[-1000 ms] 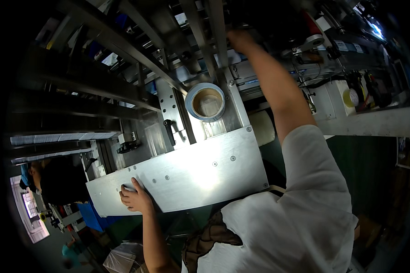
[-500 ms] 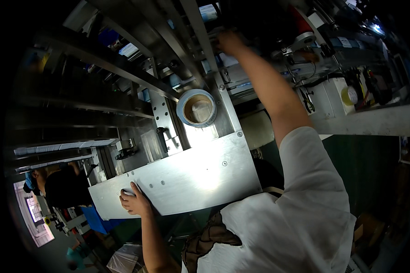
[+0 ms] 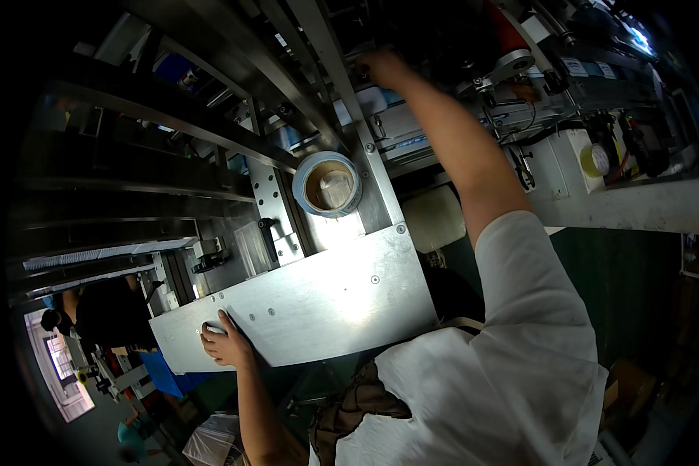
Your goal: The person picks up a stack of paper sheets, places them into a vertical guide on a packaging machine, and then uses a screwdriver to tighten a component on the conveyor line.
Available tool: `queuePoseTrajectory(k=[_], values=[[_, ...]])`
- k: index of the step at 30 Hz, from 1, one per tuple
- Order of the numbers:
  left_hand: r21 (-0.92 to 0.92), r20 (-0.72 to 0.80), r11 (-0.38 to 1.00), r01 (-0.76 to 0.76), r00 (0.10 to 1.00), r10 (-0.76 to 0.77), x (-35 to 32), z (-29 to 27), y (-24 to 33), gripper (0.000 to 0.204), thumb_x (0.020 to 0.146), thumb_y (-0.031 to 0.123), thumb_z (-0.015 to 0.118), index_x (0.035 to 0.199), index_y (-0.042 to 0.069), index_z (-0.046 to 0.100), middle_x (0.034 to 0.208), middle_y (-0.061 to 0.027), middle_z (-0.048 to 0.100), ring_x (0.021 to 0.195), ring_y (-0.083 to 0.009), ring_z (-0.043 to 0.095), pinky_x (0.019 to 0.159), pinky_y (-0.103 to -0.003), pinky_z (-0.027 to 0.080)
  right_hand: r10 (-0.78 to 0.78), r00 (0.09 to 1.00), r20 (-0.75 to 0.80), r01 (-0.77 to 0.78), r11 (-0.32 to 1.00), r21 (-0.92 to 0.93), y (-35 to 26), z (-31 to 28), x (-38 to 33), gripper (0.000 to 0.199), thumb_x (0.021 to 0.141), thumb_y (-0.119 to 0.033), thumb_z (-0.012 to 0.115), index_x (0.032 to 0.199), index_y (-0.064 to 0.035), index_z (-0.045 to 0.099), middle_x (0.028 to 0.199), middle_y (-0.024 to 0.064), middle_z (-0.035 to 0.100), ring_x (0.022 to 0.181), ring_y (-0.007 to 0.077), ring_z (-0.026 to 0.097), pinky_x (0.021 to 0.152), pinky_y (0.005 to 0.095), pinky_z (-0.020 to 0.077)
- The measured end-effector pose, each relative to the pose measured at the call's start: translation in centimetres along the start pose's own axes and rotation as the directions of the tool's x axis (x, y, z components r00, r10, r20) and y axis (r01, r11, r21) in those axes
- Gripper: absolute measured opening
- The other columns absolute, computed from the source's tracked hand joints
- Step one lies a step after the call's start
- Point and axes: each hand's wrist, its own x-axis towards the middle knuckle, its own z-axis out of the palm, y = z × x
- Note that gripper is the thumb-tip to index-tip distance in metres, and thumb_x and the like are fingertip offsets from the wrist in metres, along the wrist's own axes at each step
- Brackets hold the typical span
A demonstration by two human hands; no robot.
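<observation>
Silvery metal panel [image 3: 318, 314] directly under the left grip [image 3: 229, 346]

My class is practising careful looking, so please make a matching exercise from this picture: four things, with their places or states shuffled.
Things
1. left hand
2. right hand
3. blue roll
4. yellow roll

Places or states
A. toward the picture's right edge
B. at the flat silver panel
C. hollow, its brown inner ring showing
D. near the picture's top, by a metal bar

Pairs: 1-B, 2-D, 3-C, 4-A
</observation>
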Motion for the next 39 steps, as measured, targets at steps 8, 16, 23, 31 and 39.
queuePoseTrajectory(k=[8, 16, 23, 31, 39], values=[[-0.008, 0.003, 1.000, -0.006, 1.000, 0.006, 0.2, -0.2, 0.6, 0.069, 0.081, 0.067, 0.037, 0.127, 0.016, 0.038, 0.134, -0.0094, 0.033, 0.126, -0.0281, 0.026, 0.097, -0.051, 0.023, 0.026, 0.982, -0.185, -0.007, 0.995, 0.104, 2.0, 1.0, -1.5, 0.016, 0.079, -0.006, 0.055, 0.093, -0.0069, 0.063, 0.099, 0.0123, 0.059, 0.089, 0.0269, 0.059, 0.077, 0.0339, 0.0468], [-0.017, -0.056, 1.000, -0.006, 0.998, 0.005, 0.4, 0.6, -0.2, 0.065, 0.083, 0.064, 0.036, 0.127, 0.017, 0.039, 0.132, -0.0080, 0.036, 0.125, -0.0265, 0.030, 0.095, -0.050, 0.026, 0.072, 0.835, -0.545, 0.024, 0.986, 0.168, -7.0, -6.8, -17.7, 0.014, 0.074, 0.001, 0.056, 0.086, -0.0041, 0.062, 0.093, 0.0100, 0.061, 0.082, 0.0274, 0.057, 0.071, 0.0350, 0.0457], [-0.143, -0.342, 0.779, -0.611, 0.769, 0.540, -2.0, -1.4, -0.2, 0.058, 0.087, 0.036, 0.052, 0.127, 0.000, 0.033, 0.136, -0.0214, 0.024, 0.120, -0.0376, 0.030, 0.097, -0.046, 0.027, 0.863, 0.471, -0.183, -0.831, 0.504, 0.236, 1.7, -1.5, -40.3, 0.015, 0.074, -0.003, 0.057, 0.087, -0.0054, 0.061, 0.084, 0.0110, 0.058, 0.082, 0.0290, 0.055, 0.073, 0.0371, 0.0449], [-0.577, -0.084, 0.402, -0.711, 0.541, 0.837, -20.4, -8.6, 16.1, 0.068, 0.070, 0.028, 0.064, 0.126, 0.003, 0.032, 0.139, -0.0217, 0.014, 0.129, -0.0401, 0.012, 0.104, -0.050, 0.013, 0.960, 0.275, 0.051, -0.935, 0.280, -0.219, 21.1, -1.6, -43.0, 0.038, 0.077, 0.001, 0.054, 0.114, 0.0029, 0.048, 0.116, 0.0217, 0.047, 0.099, 0.0349, 0.053, 0.083, 0.0399, 0.0471], [-0.458, -0.095, 0.537, -0.709, 0.639, 0.763, -24.2, -8.6, 18.6, 0.072, 0.069, 0.027, 0.066, 0.126, -0.002, 0.032, 0.138, -0.0222, 0.015, 0.128, -0.0398, 0.016, 0.102, -0.050, 0.018, 0.908, 0.327, 0.263, -0.740, 0.419, -0.526, 26.9, 0.3, -44.5, 0.025, 0.086, -0.011, 0.042, 0.111, -0.0045, 0.045, 0.108, 0.0175, 0.050, 0.094, 0.0318, 0.057, 0.075, 0.0411, 0.0506]])
